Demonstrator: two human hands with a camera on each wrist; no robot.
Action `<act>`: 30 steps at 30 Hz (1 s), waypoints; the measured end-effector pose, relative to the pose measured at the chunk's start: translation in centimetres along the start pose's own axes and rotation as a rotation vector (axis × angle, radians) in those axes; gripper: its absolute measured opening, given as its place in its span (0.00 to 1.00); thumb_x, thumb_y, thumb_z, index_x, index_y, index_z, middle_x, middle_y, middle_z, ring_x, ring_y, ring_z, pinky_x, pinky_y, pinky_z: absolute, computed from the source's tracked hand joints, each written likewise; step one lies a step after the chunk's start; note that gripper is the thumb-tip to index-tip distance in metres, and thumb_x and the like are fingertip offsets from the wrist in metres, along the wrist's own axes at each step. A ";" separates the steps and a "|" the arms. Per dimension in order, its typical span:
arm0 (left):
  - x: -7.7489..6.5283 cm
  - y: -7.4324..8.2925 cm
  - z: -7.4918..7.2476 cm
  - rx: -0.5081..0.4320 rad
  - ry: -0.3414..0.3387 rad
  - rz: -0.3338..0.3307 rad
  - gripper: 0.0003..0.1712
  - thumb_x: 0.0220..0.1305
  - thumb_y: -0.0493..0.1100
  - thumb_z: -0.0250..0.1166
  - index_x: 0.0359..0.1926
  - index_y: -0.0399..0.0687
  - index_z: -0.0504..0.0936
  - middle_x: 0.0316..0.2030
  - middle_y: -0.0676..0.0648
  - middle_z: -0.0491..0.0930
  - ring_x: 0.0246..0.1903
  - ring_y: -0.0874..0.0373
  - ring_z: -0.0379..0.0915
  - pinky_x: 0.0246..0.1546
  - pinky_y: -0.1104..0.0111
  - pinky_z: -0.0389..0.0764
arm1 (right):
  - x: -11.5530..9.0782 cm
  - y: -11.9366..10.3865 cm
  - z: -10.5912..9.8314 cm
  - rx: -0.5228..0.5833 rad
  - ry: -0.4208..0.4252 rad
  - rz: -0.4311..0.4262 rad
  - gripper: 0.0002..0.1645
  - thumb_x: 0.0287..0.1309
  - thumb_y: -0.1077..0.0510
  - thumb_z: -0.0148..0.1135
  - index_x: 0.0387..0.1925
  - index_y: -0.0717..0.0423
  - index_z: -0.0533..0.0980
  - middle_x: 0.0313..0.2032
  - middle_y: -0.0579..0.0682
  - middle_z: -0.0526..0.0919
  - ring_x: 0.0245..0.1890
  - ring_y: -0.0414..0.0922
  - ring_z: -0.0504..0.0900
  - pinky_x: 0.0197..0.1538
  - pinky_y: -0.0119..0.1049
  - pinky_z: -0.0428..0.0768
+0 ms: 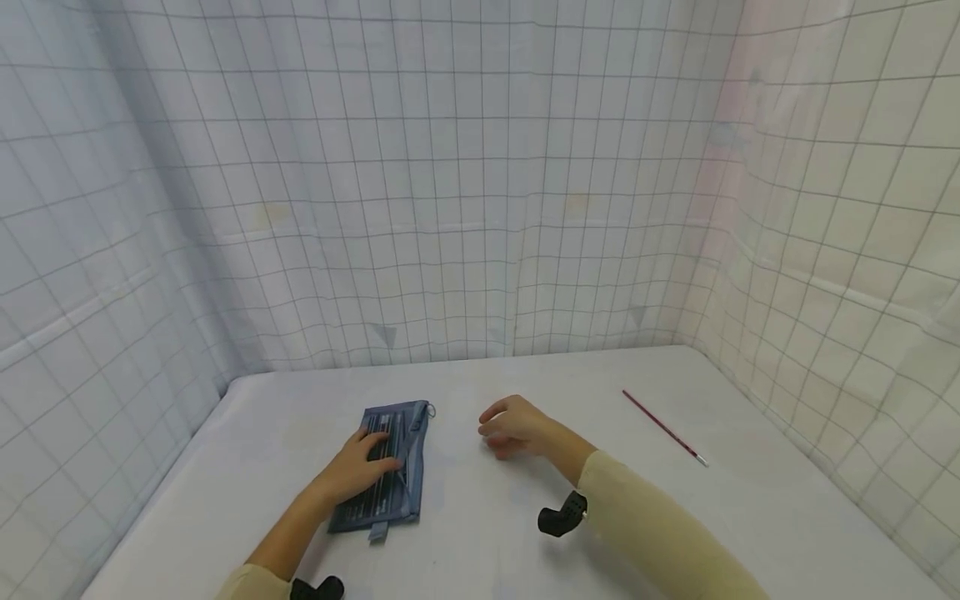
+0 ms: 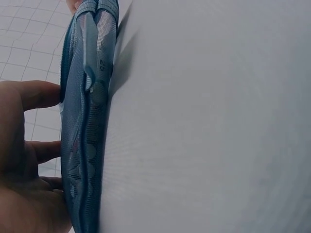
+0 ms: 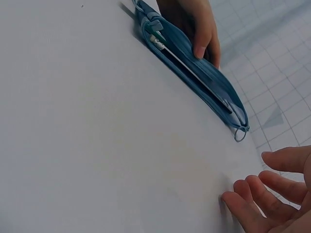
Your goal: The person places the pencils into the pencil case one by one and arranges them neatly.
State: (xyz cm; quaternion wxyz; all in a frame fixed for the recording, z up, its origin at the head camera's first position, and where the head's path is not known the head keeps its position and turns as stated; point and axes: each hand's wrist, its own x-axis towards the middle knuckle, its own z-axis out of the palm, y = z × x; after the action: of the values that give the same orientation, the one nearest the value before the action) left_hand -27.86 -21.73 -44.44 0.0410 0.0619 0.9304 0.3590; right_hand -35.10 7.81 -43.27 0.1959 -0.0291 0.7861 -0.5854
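Note:
A blue mesh zippered pencil case (image 1: 388, 493) lies flat on the left part of the white table, with several long dark pencils visible through its mesh. My left hand (image 1: 358, 467) rests on it, fingers spread across the mesh and thumb near the zipper side. From the right wrist view, the zipper side of the case (image 3: 197, 80) gapes, showing a white-ended pencil inside. My right hand (image 1: 519, 429) hovers over the table to the right of the case, holding nothing, its fingers loosely bent. The left wrist view has the case edge-on beside the left hand's fingers (image 2: 43, 94).
A dark red pencil (image 1: 664, 427) with a white end lies diagonally on the right side of the table (image 1: 480, 550). White grid-patterned curtains (image 1: 465, 183) hang behind the table and along both sides. A small ring (image 3: 240, 134) hangs from the case's far end.

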 end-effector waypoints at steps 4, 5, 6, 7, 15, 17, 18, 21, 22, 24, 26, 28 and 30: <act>0.0 0.1 -0.1 0.021 0.006 0.019 0.42 0.68 0.53 0.65 0.72 0.28 0.66 0.73 0.18 0.48 0.71 0.19 0.46 0.65 0.29 0.56 | -0.3 -0.1 -1.3 0.011 0.004 0.005 0.20 0.60 0.65 0.72 0.54 0.65 0.80 0.44 0.57 0.83 0.36 0.48 0.84 0.35 0.41 0.87; 0.1 0.1 -0.1 0.026 0.008 0.023 0.42 0.68 0.53 0.66 0.72 0.28 0.66 0.73 0.17 0.48 0.71 0.18 0.46 0.65 0.29 0.57 | -0.3 0.0 -1.6 0.012 0.005 0.004 0.21 0.60 0.65 0.72 0.55 0.66 0.80 0.44 0.57 0.83 0.37 0.48 0.85 0.36 0.42 0.87; 0.0 0.1 -0.1 0.028 0.009 0.023 0.43 0.68 0.53 0.66 0.72 0.28 0.66 0.73 0.17 0.48 0.71 0.18 0.46 0.65 0.29 0.57 | -0.4 0.0 -2.0 0.014 0.007 0.004 0.21 0.60 0.65 0.71 0.55 0.66 0.80 0.45 0.57 0.83 0.38 0.48 0.85 0.37 0.42 0.87; 0.0 0.0 -0.1 0.031 0.009 0.023 0.43 0.68 0.53 0.66 0.72 0.28 0.66 0.73 0.17 0.48 0.71 0.18 0.46 0.65 0.29 0.57 | -0.5 0.0 -2.3 0.013 0.009 0.002 0.22 0.61 0.65 0.71 0.56 0.67 0.79 0.46 0.57 0.83 0.39 0.49 0.86 0.38 0.43 0.87; 0.1 -0.2 0.3 0.003 0.009 0.000 0.43 0.68 0.53 0.65 0.73 0.29 0.65 0.74 0.19 0.47 0.72 0.19 0.44 0.66 0.29 0.54 | -1.5 0.2 -5.6 -0.015 0.067 0.009 0.24 0.64 0.64 0.69 0.59 0.67 0.77 0.50 0.59 0.83 0.44 0.52 0.87 0.42 0.46 0.87; 0.1 -0.3 0.3 0.001 0.007 -0.002 0.43 0.68 0.53 0.65 0.73 0.29 0.65 0.74 0.19 0.47 0.72 0.19 0.45 0.66 0.29 0.54 | -1.7 0.5 -6.5 -0.027 0.085 0.011 0.24 0.64 0.64 0.69 0.60 0.67 0.77 0.50 0.59 0.83 0.44 0.52 0.87 0.43 0.46 0.87; 0.1 -0.3 0.3 0.001 0.006 -0.002 0.43 0.68 0.53 0.65 0.73 0.30 0.65 0.74 0.19 0.47 0.72 0.19 0.45 0.66 0.29 0.55 | -1.8 0.7 -7.0 -0.034 0.095 0.011 0.24 0.64 0.64 0.69 0.60 0.67 0.77 0.50 0.59 0.83 0.44 0.52 0.87 0.43 0.46 0.87; 0.0 -0.2 0.3 0.003 0.005 0.003 0.43 0.68 0.54 0.65 0.73 0.29 0.65 0.74 0.19 0.47 0.72 0.19 0.45 0.65 0.29 0.55 | -2.0 1.3 -8.4 -0.054 0.124 0.004 0.24 0.64 0.64 0.69 0.60 0.67 0.77 0.51 0.59 0.83 0.44 0.52 0.87 0.43 0.46 0.87; 0.0 -0.2 0.3 0.007 0.006 0.008 0.43 0.68 0.54 0.65 0.73 0.29 0.65 0.74 0.19 0.48 0.71 0.19 0.46 0.65 0.28 0.55 | -2.1 1.4 -8.9 -0.060 0.133 0.002 0.24 0.64 0.64 0.69 0.60 0.67 0.77 0.51 0.59 0.83 0.44 0.52 0.87 0.43 0.46 0.87; -0.1 -0.2 0.3 0.010 0.009 0.013 0.43 0.67 0.53 0.65 0.72 0.29 0.66 0.74 0.19 0.48 0.71 0.19 0.46 0.65 0.28 0.55 | -2.4 1.6 -9.8 -0.075 0.143 -0.002 0.24 0.65 0.63 0.69 0.60 0.67 0.77 0.52 0.59 0.83 0.45 0.53 0.87 0.43 0.47 0.87; -0.1 -0.3 0.3 0.017 0.013 0.016 0.43 0.67 0.53 0.66 0.72 0.28 0.66 0.73 0.18 0.48 0.71 0.18 0.46 0.65 0.28 0.56 | -2.7 1.7 -10.5 -0.089 0.148 -0.006 0.25 0.65 0.63 0.69 0.61 0.67 0.76 0.52 0.60 0.83 0.46 0.55 0.87 0.44 0.47 0.87; 0.0 -0.4 0.4 0.020 0.016 0.016 0.43 0.68 0.53 0.66 0.72 0.28 0.66 0.73 0.18 0.48 0.71 0.18 0.46 0.65 0.28 0.55 | -3.1 1.6 -11.3 -0.108 0.149 -0.012 0.26 0.66 0.63 0.68 0.63 0.68 0.75 0.53 0.61 0.83 0.48 0.56 0.86 0.45 0.48 0.87; 0.0 -0.4 0.4 0.016 0.017 0.014 0.42 0.68 0.53 0.65 0.72 0.29 0.66 0.73 0.18 0.48 0.71 0.19 0.46 0.65 0.28 0.55 | -3.4 1.6 -12.0 -0.124 0.155 -0.014 0.27 0.66 0.63 0.68 0.64 0.68 0.74 0.54 0.62 0.84 0.49 0.57 0.86 0.45 0.48 0.87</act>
State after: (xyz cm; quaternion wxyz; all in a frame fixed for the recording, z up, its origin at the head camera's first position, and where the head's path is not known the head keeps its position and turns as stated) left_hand -27.87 -21.76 -45.01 0.0301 0.0655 0.9331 0.3523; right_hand -35.80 20.19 -40.98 0.1280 -0.0013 0.8336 -0.5374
